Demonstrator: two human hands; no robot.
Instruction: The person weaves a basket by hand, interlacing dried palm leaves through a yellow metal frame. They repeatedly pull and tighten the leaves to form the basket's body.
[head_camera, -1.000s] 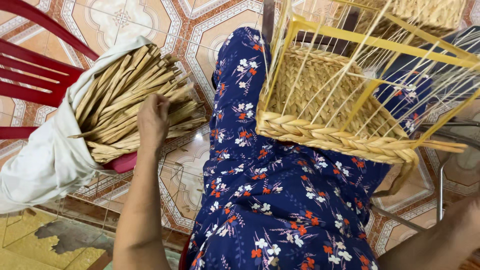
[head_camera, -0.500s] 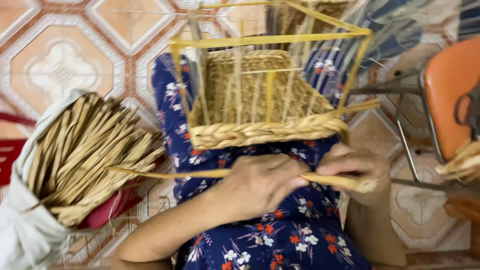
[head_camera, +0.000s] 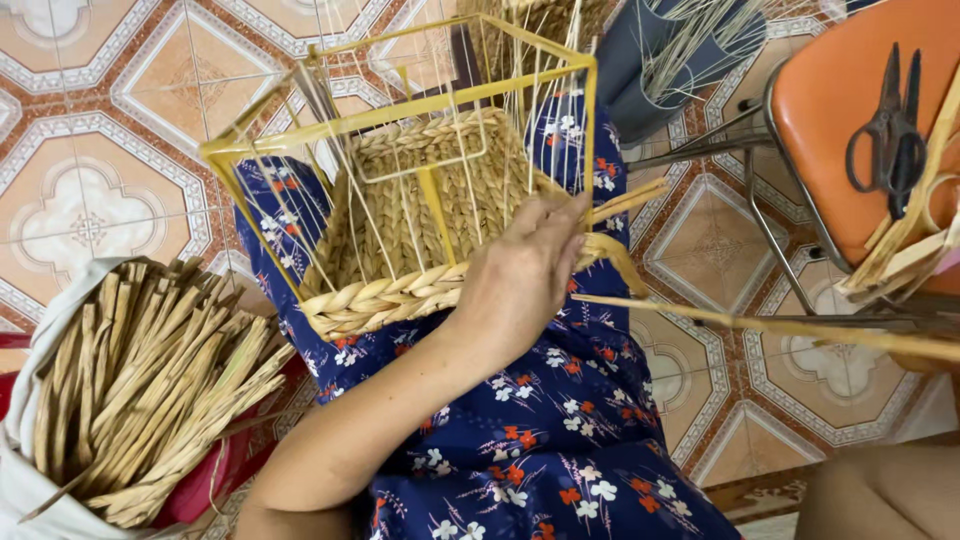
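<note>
Left hand (head_camera: 525, 270) fingers pinch a straw strand (head_camera: 760, 322) at the woven basket (head_camera: 420, 230) rim just beyond them; right hand's probably out of view.

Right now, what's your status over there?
Left hand pressed on the woven basket's braided edge. Right hand out of view. Long straw strip trails right. Nothing in the way.

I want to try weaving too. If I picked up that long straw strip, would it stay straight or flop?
Probably floppy: the strip curves around the basket frame corner beside the left hand. Likely light, being thin and dried. Its free length looks fairly straight, so maybe a little springy.
</note>
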